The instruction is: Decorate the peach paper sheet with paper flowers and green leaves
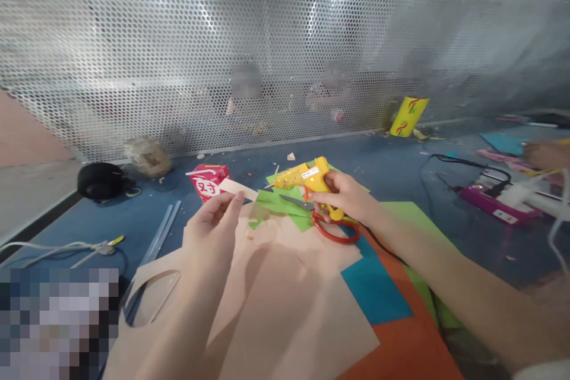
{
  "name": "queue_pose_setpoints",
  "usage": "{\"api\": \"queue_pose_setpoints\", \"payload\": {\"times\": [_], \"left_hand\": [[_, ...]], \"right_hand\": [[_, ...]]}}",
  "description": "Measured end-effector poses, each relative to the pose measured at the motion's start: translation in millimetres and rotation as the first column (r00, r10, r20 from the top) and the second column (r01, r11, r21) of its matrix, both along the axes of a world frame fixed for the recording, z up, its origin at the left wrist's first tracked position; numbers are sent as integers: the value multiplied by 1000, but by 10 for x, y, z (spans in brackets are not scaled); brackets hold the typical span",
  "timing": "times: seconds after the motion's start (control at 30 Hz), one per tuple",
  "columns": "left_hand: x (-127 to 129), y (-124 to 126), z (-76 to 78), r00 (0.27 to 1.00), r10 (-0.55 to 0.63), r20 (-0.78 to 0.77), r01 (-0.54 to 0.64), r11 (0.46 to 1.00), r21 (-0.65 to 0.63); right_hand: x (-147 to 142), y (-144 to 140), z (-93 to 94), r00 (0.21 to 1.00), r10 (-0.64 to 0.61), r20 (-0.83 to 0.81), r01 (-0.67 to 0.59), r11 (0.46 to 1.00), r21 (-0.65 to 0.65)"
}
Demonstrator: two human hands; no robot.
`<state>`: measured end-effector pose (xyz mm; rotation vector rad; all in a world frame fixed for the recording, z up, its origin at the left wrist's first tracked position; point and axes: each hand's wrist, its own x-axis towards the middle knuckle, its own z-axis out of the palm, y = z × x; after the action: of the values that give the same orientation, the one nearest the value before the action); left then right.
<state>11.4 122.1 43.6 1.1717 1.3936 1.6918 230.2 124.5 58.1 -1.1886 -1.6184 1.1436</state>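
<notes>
My left hand (214, 222) pinches a narrow strip of pale paper (240, 189) between thumb and fingers. My right hand (345, 193) is closed on a pair of scissors (336, 233) with red handles, its blades pointing left toward the strip. Just behind the scissors lies a yellow glue gun (303, 174), very close to my right fingers; whether they touch it I cannot tell. Green paper pieces (285, 203) lie beneath the blades. Under both hands spreads a large pale paper sheet (294, 291).
A red drink carton (207, 181) stands behind my left hand. Blue paper (378, 282) and orange paper (405, 344) lie at right. Clear glue sticks (164, 231) and a white cable (66, 246) are at left. A purple power strip (499, 205) sits right; a perforated metal screen (267, 41) closes the back.
</notes>
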Motion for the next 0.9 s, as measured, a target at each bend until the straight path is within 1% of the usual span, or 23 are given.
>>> {"api": "queue_pose_setpoints", "payload": {"times": [0.07, 0.13, 0.2, 0.27, 0.33, 0.43, 0.5, 0.57, 0.63, 0.67, 0.73, 0.77, 0.83, 0.9], "left_hand": [[0, 0, -13, 1000, -11, -7, 11, 1000, 3], [-5, 3, -29, 999, -32, -13, 32, 999, 10], [-14, 10, -44, 998, -67, -21, 67, 998, 19], [-25, 20, -57, 994, -108, -33, 109, 994, 27], [-35, 28, -69, 989, -137, -50, 138, 990, 31], [-30, 30, -89, 984, -155, -90, 157, 987, 23], [-10, 23, -92, 979, -162, -127, 164, 986, 6], [4, 9, -66, 971, -168, -171, 167, 986, -19], [-31, -13, 8, 957, -179, -228, 172, 984, -53], [-80, -29, 64, 948, -186, -259, 172, 982, -75], [-255, -72, 202, 927, -191, -323, 155, 979, -132], [-376, -101, 276, 918, -187, -350, 136, 977, -164], [-652, -166, 402, 906, -150, -396, 59, 971, -233], [-912, -230, 468, 900, -146, -410, 18, 954, -299]], "right_hand": [[63, 65, 15, 981, -115, 156, 111, 993, 29], [180, 169, 8, 943, -210, 259, 206, 978, 44], [344, 293, -26, 879, -301, 371, 306, 951, 46], [529, 409, -78, 769, -370, 521, 412, 910, 38], [700, 490, -130, 633, -411, 656, 506, 861, 52], [867, 524, -169, 440, -414, 797, 590, 802, 91], [897, 494, -159, 332, -394, 857, 627, 771, 111], [862, 444, -128, 232, -389, 892, 649, 745, 156], [775, 394, -94, 158, -404, 901, 632, 742, 222], [721, 373, -82, 140, -410, 901, 610, 753, 248], [611, 341, -79, 138, -403, 905, 553, 789, 267], [562, 330, -89, 146, -390, 909, 525, 809, 263], [491, 314, -122, 162, -362, 918, 476, 844, 249], [459, 307, -158, 173, -340, 924, 439, 867, 237]]}}
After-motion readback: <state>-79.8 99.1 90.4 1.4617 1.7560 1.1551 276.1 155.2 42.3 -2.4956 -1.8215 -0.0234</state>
